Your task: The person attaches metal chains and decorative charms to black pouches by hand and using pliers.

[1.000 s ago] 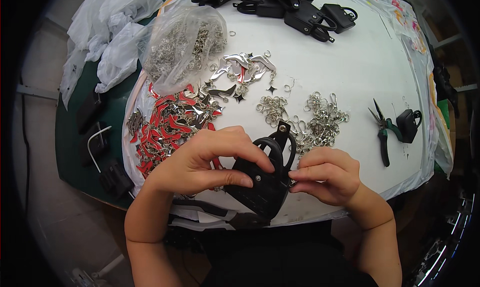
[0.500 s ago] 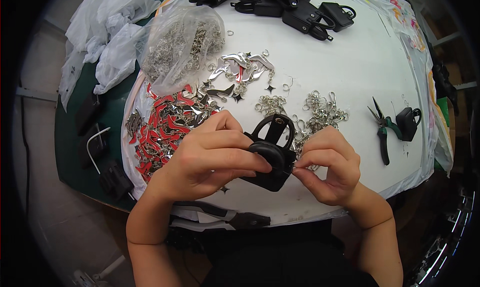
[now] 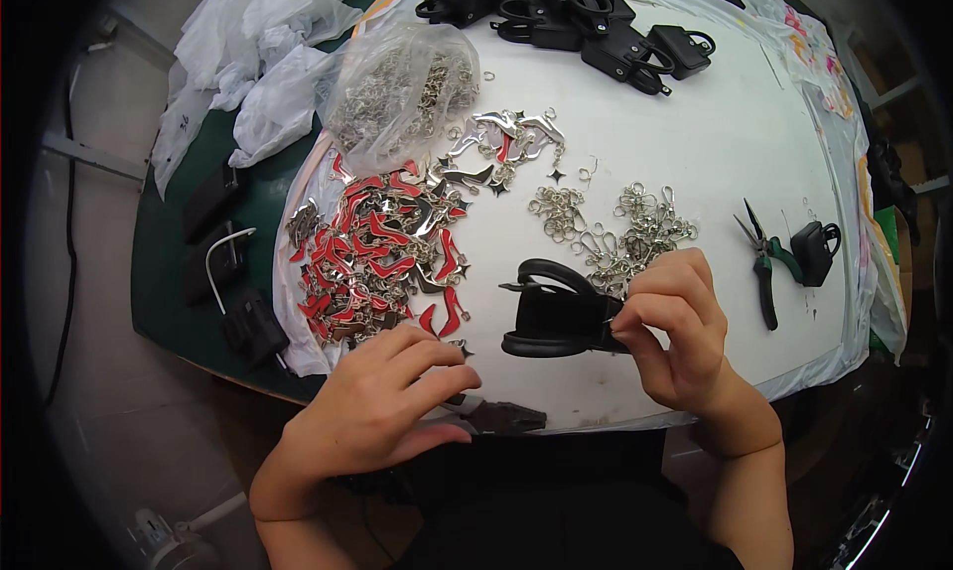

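A small black handbag (image 3: 558, 317) lies on its side above the table's near part, its two round handles pointing left. My right hand (image 3: 675, 327) pinches it at its right edge between thumb and fingertips; any small metal piece there is too tiny to make out. To the left, my left hand (image 3: 392, 396) is empty, thumb and fingers apart, above large pliers (image 3: 508, 417) at the table's front edge. The hand partly covers the pliers' handles. Beyond the bag lie silver clasps and rings (image 3: 645, 222).
Red and silver shoe-shaped charms (image 3: 372, 262) are heaped at left, beside a clear bag of rings (image 3: 402, 98). Several black mini handbags (image 3: 571, 14) are piled at the back. Green-handled pliers (image 3: 764, 267) and another small bag (image 3: 816, 252) lie at right.
My left hand has let go of the handbag and moved down and left. The bag has turned on its side in my right hand. The whole view has shifted slightly.
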Available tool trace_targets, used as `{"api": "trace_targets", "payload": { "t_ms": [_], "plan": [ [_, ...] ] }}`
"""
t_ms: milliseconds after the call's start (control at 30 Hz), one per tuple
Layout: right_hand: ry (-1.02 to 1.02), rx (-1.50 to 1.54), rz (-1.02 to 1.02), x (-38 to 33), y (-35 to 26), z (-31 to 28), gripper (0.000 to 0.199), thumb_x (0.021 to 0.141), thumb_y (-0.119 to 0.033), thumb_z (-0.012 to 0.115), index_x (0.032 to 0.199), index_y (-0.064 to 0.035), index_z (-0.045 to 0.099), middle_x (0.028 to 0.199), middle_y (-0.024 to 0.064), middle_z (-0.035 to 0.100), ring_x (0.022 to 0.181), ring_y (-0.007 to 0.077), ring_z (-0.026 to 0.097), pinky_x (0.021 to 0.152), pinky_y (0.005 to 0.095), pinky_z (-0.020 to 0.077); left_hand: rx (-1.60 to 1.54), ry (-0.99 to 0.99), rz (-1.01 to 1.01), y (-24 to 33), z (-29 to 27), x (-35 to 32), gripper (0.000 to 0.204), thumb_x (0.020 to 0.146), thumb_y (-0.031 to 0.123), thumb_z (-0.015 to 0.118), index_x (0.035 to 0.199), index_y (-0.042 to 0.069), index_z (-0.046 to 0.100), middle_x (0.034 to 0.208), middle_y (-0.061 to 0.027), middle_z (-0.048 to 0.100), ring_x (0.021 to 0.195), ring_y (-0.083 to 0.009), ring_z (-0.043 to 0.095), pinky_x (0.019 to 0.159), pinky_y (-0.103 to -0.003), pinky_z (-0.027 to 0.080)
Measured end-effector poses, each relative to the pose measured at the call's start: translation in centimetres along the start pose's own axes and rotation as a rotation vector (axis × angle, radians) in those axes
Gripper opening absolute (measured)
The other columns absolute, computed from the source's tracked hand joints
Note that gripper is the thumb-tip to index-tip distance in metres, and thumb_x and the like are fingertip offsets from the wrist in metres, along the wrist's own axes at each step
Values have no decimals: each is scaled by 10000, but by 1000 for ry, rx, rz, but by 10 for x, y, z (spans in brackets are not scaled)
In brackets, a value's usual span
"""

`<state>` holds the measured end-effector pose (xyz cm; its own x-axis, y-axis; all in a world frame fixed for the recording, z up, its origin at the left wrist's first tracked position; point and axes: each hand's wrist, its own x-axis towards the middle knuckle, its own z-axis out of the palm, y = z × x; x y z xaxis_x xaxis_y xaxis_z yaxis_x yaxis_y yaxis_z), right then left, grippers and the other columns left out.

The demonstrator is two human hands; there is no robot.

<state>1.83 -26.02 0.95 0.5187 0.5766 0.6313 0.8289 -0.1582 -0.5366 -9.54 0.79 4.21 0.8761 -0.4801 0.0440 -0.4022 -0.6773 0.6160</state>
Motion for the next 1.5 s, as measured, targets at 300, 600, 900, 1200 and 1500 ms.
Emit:
{"api": "trace_targets", "payload": {
  "t_ms": [300, 600, 900, 1200, 1500],
  "plan": [
    [-86, 77, -20, -6, -10, 3, 201, 763, 22, 748, 908, -43, 624, 876, 64, 566, 793, 246, 515, 697, 342, 420, 189, 181, -94, -8, 59, -57, 482, 619, 216, 893, 971, 38, 617, 1136, -143, 572, 1043, -353, 558, 871, -462, 500],
    [-65, 96, 2, -28, -20, 8, 223, 750, 1, 778, 910, -38, 628, 892, 73, 574, 807, 254, 524, 693, 356, 438, 23, 371, -142, 3, 31, -76, 283, 602, 108, 816, 716, -22, 592, 991, -160, 589, 871, -310, 589, 730, -382, 491],
    [-12, 74, -66, -40, -29, 17, 243, 717, -47, 808, 888, -38, 635, 881, 64, 589, 788, 251, 546, 675, 358, 441, 450, 177, -196, 41, -12, -27, 352, 497, 51, 804, 797, -35, 639, 1275, -172, 599, 1104, -381, 568, 884, -478, 494],
    [47, 76, -81, -41, -31, 24, 241, 701, -57, 805, 875, -41, 640, 874, 53, 593, 780, 232, 546, 660, 356, 425, 524, 74, -121, 38, -13, -22, 373, 506, 130, 825, 768, -23, 609, 1205, -180, 593, 1039, -357, 569, 847, -469, 480],
    [21, 130, 4, -48, -28, 8, 324, 729, -95, 837, 991, -43, 654, 959, 72, 617, 857, 264, 576, 749, 372, 473, 546, 90, 0, 30, -14, -10, 366, 453, 129, 798, 718, -12, 588, 1074, -147, 598, 946, -337, 583, 760, -453, 483]
  ]
}}
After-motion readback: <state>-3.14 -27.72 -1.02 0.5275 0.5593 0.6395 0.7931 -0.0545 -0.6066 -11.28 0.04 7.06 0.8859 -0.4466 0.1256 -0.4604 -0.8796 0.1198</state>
